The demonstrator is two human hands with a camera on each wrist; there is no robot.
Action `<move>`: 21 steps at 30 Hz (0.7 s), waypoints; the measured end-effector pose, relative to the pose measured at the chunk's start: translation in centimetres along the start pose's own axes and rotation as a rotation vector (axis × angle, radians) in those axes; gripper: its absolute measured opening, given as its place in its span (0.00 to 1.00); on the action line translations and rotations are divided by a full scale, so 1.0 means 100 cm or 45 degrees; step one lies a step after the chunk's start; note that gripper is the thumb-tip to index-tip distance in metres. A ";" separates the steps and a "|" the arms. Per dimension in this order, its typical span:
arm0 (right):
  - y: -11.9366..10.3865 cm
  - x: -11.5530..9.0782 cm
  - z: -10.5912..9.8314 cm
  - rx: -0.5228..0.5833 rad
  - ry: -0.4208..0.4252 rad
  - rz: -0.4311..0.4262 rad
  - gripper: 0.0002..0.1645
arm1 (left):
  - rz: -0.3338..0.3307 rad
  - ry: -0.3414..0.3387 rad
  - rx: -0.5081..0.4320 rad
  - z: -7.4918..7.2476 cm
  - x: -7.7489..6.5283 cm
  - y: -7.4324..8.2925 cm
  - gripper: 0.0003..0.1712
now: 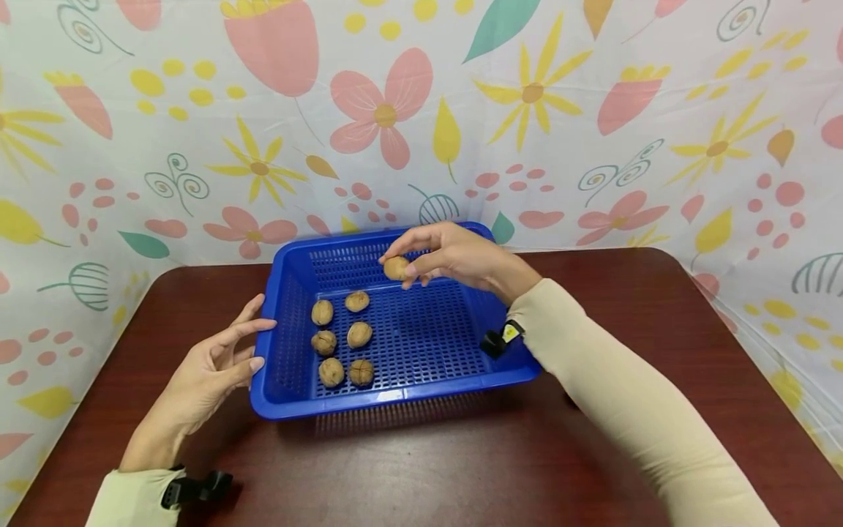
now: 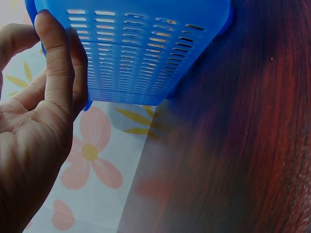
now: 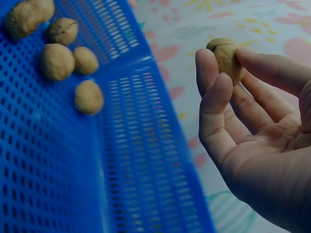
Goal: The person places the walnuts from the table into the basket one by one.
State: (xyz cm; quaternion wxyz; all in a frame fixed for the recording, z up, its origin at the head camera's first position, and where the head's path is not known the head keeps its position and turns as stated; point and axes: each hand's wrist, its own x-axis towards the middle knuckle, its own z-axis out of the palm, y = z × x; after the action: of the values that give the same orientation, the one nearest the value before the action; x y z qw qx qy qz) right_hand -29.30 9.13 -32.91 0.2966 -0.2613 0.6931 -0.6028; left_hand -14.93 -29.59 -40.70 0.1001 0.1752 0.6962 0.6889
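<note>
Inside the blue plastic basket point(image 1: 421, 394), several walnuts point(image 1: 358, 334) lie in two short columns toward its left side. My right hand point(image 1: 461, 256) is over the far part of the basket, pinching one walnut point(image 1: 396, 268) between thumb and fingertips. The right wrist view shows that held walnut point(image 3: 227, 60) above the rim's height, apart from the others. My left hand point(image 1: 214, 373) holds the basket's left rim by the fingertips, index finger over the top and thumb at the outer edge. In the left wrist view, the fingers point(image 2: 58, 73) meet the slotted end wall.
The basket stands on a dark reddish-brown table point(image 1: 421, 468). Behind it hangs a white cloth point(image 1: 527, 183) with printed flowers and leaves. A black wrist camera point(image 1: 492, 342) on the right arm hangs over the basket's right side.
</note>
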 end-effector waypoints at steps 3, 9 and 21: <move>0.007 0.012 0.007 0.020 -0.033 0.040 0.19 | 0.000 0.004 -0.003 0.000 0.000 0.001 0.26; 0.015 0.026 0.020 0.030 -0.109 0.114 0.20 | -0.004 0.012 0.005 0.000 0.000 0.001 0.26; 0.034 0.036 0.034 -0.128 -0.334 0.309 0.18 | -0.011 -0.001 -0.022 -0.001 0.000 0.002 0.27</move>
State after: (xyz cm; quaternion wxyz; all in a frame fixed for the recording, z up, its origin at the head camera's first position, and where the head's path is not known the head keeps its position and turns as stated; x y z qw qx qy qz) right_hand -29.36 4.67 -36.92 0.4415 -0.2668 0.7041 -0.4879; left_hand -14.98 -29.67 -40.53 0.1049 0.1714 0.6909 0.6944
